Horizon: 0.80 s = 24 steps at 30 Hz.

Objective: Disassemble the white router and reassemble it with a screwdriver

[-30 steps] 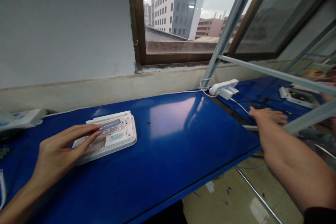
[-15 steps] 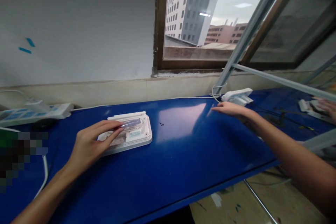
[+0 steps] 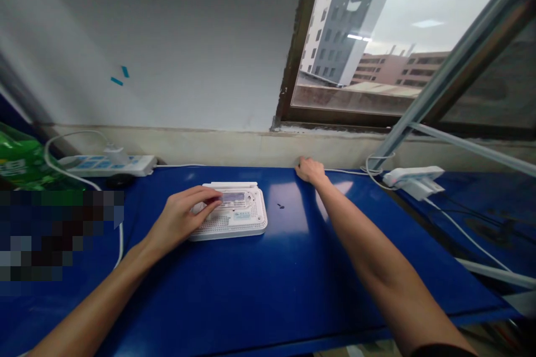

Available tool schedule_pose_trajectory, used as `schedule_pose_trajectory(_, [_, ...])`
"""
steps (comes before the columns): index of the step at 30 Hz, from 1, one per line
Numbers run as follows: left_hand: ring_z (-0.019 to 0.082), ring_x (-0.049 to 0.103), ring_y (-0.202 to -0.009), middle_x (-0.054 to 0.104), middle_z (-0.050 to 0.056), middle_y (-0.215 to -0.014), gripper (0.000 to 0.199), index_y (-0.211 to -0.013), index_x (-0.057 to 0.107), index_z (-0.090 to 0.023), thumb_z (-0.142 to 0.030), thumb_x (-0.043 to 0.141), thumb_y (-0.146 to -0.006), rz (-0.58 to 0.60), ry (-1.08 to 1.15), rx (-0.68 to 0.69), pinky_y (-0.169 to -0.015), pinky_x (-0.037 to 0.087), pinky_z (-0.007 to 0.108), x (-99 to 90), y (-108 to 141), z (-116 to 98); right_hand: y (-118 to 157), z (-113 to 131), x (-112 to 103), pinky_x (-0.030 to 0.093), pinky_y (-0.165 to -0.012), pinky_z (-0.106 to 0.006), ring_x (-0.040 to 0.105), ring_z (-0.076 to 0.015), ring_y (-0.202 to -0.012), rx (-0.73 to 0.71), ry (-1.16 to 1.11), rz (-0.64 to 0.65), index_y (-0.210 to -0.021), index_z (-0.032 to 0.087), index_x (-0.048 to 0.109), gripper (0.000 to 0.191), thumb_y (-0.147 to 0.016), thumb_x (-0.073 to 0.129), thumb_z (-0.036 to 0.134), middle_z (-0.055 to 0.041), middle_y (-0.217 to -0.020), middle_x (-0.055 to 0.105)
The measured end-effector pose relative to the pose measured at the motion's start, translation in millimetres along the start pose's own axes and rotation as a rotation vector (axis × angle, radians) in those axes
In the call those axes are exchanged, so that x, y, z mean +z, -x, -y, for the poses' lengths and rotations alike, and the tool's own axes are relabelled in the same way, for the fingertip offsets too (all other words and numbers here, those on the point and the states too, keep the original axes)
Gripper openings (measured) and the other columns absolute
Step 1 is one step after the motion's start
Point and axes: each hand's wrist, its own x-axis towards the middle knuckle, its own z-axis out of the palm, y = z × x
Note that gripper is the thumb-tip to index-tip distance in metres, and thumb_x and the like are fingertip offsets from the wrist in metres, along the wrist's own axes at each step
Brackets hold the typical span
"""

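Note:
A white router-like device [image 3: 251, 223] lies on the blue table, its perforated underside and a label facing up. My left hand [image 3: 188, 209] reaches over its left part, thumb and fingers pinching one end of a clear, purplish plastic piece [image 3: 234, 198]. That piece rests on or just above the device; I cannot tell which. At the table's back edge, against the wall, my right hand [image 3: 310, 170] has its fingers curled. Anything inside them is hidden. Between the device and my right arm lie small dark bits, perhaps screws [image 3: 281, 206].
A white power strip [image 3: 142, 165] with a plug stands at the back left, beside a green bottle [image 3: 25, 162]. Another white power strip [image 3: 412, 178] sits at the right near a grey metal frame [image 3: 402, 134]. A white cable runs along the wall.
My right hand has moved left, from beside the right power strip to the table's back edge. The plastic piece now lies flatter over the device. The camera view has turned left.

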Motion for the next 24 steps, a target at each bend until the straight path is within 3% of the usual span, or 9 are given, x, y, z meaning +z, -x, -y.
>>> schedule_pose_trajectory(6, [0.02, 0.073, -0.095, 0.077, 0.004, -0.106, 0.018, -0.108, 0.075, -0.023, -0.031, 0.064, -0.096, 0.009, 0.024, 0.017, -0.089, 0.06, 0.034, 2.6, 2, 1, 22, -47, 7, 0.049, -0.086, -0.043, 0.068, -0.038, -0.108, 0.117, 0.089, -0.052, -0.13, 0.007, 0.057, 0.043, -0.1, 0.036, 0.029, -0.0267, -0.114, 0.068])
schedule_pose_trajectory(11, [0.02, 0.073, -0.096, 0.076, 0.005, -0.108, 0.019, -0.11, 0.075, -0.022, -0.029, 0.062, -0.097, 0.014, 0.029, 0.031, -0.088, 0.061, 0.034, 4.8, 3, 0, 29, -55, 10, 0.048, -0.085, -0.041, 0.067, -0.0372, -0.109, 0.101, 0.114, -0.105, -0.129, 0.012, 0.059, 0.045, -0.102, 0.035, 0.039, -0.0241, -0.125, 0.062])
schedule_pose_trajectory(15, [0.02, 0.073, -0.095, 0.076, 0.005, -0.107, 0.018, -0.109, 0.074, -0.022, -0.03, 0.062, -0.097, 0.013, 0.014, 0.04, -0.088, 0.06, 0.033, 3.3, 2, 0, 26, -57, 13, 0.047, -0.083, -0.041, 0.068, -0.0382, -0.106, 0.138, 0.112, -0.126, -0.127, 0.011, 0.06, 0.045, -0.101, 0.039, 0.041, -0.0248, -0.117, 0.065])
schedule_pose_trajectory(20, [0.02, 0.074, -0.095, 0.077, 0.004, -0.107, 0.021, -0.108, 0.075, -0.023, -0.035, 0.062, -0.097, -0.012, -0.015, 0.054, -0.088, 0.06, 0.032, -1.0, 0, -2, 37, -76, 9, 0.046, -0.078, -0.037, 0.068, -0.0333, -0.096, 0.178, 0.086, -0.223, -0.129, 0.016, 0.058, 0.06, -0.1, 0.034, 0.063, -0.0185, -0.112, 0.066])
schedule_pose_trajectory(24, [0.02, 0.074, -0.093, 0.077, 0.004, -0.107, 0.022, -0.108, 0.075, -0.023, -0.037, 0.063, -0.097, -0.041, -0.021, 0.069, -0.088, 0.06, 0.031, -1.4, 0, -2, 64, -121, -6, 0.043, -0.081, -0.037, 0.062, -0.0321, -0.104, 0.306, 0.097, -0.391, -0.13, 0.012, 0.057, 0.054, -0.105, 0.022, 0.046, -0.0212, -0.114, 0.063])
